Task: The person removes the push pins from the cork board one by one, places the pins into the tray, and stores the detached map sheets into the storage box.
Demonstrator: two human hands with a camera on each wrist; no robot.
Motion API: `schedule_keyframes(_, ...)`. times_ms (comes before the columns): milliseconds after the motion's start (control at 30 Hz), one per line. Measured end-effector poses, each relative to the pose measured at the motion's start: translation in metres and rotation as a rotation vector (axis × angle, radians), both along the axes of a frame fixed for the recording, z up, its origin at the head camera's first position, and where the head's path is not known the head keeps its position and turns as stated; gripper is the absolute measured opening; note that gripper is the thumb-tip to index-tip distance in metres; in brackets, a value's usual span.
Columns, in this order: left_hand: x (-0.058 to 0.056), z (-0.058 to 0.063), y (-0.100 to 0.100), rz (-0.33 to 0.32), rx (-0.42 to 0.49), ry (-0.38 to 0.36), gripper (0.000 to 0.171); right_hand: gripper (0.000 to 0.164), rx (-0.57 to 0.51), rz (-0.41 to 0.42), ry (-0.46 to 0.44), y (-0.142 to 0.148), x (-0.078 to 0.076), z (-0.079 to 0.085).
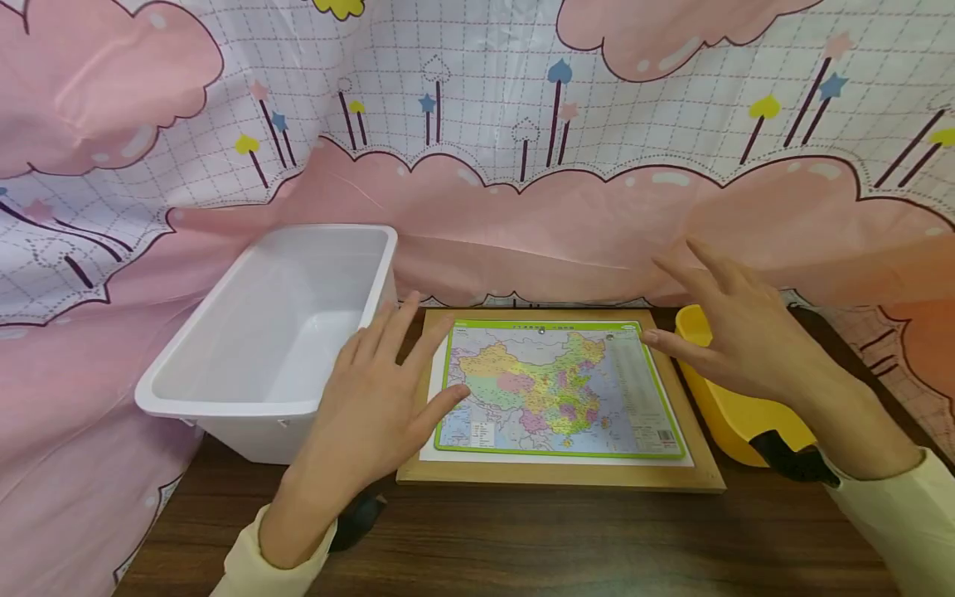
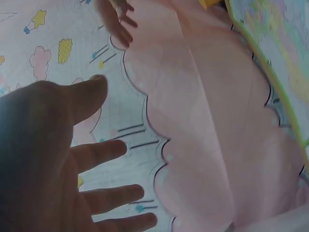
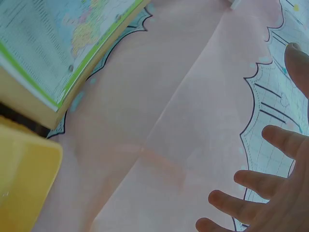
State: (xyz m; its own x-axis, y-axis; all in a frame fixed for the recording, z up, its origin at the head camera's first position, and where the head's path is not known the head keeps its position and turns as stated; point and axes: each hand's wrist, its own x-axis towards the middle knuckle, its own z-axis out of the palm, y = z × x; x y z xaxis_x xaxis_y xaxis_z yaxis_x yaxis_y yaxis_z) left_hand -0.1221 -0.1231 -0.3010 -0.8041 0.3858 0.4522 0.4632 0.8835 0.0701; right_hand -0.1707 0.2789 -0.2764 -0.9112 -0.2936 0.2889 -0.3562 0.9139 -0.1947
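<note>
A map puzzle board [image 1: 522, 390] with a green border lies on a white sheet over a wooden board [image 1: 559, 477]. My left hand [image 1: 373, 398] hovers with spread fingers at the map's left edge, partly in front of the white tub; in the left wrist view the same hand [image 2: 63, 159] holds nothing. My right hand [image 1: 746, 332] is raised with fingers apart at the map's right side, above a yellow bin [image 1: 734, 414]. Nothing is in the right hand [image 3: 275, 188] in its wrist view either. Part of the yellow bin is hidden behind the right hand and wrist.
To the left stands a deep white tub [image 1: 254, 408], with no contents visible inside. A dark wood-grain table [image 1: 522, 539] lies under everything. Behind it hangs a pink and white patterned cloth [image 1: 477, 224], which also covers the left side.
</note>
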Motion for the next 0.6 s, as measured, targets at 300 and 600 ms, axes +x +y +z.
schedule_keyframes(300, 0.000, -0.031, 0.006, -0.147, -0.155, -0.243, 0.078, 0.096, 0.036, 0.002, -0.036, -0.012, -0.004, 0.004)
schedule_keyframes(600, -0.008, -0.073, 0.010, -0.256, -0.130, -0.517, 0.075, 0.096, -0.007, 0.004, -0.044, -0.016, -0.006, 0.004)
